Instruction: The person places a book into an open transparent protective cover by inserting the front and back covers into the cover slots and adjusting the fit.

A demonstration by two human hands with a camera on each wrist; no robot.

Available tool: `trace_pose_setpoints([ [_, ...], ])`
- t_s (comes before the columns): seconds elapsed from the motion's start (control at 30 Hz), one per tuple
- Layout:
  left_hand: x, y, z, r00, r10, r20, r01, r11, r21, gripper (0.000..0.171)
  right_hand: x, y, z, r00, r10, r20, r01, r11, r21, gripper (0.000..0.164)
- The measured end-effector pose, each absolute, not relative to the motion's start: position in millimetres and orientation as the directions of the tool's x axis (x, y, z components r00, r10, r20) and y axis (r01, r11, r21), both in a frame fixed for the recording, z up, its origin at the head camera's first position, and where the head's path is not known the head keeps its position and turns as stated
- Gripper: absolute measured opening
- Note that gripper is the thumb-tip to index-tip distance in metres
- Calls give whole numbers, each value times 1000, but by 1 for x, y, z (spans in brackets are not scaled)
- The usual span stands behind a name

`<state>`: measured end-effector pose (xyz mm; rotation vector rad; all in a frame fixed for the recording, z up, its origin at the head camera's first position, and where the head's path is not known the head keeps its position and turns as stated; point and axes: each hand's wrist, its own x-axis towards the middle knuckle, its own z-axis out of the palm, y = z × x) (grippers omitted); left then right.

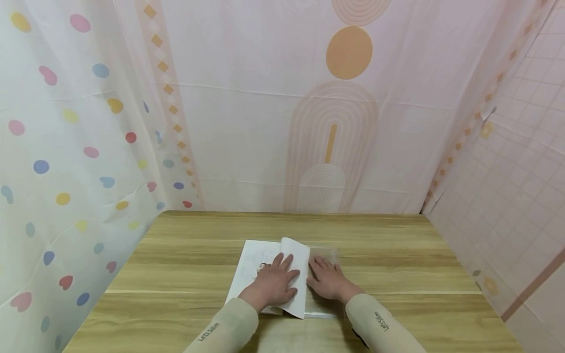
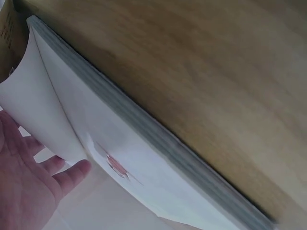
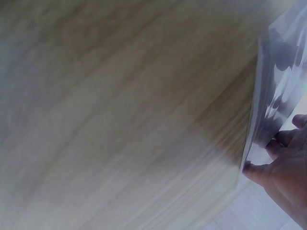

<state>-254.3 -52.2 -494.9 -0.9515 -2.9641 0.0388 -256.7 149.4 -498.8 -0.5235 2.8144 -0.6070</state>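
Note:
A thick white-paged book (image 1: 242,267) lies open on the table, with a small printed figure on its left page. Over its right part a white leaf (image 1: 301,257) stands partly lifted and bent. My left hand (image 1: 274,284) rests on this leaf with its fingers spread. To the right of it lies a clear plastic sheet (image 1: 325,252), possibly a book cover. My right hand (image 1: 328,282) lies on the plastic, fingers extended. In the right wrist view the thumb touches the edge of the plastic (image 3: 283,62). The left wrist view shows the book's thick page edges (image 2: 144,112).
The wooden table (image 1: 198,230) extends around the book on every side. Behind it hangs a patterned curtain (image 1: 247,147); a dotted curtain (image 1: 88,206) is at the left and a checked one (image 1: 507,206) at the right.

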Motion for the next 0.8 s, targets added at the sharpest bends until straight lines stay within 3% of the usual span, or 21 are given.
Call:
trace_pose_setpoints([
  [0.8, -251, -47, -500, -848, 526, 69, 522, 850, -67, 47, -260, 149, -501, -915, -385, -123, -305, 857, -415, 59],
])
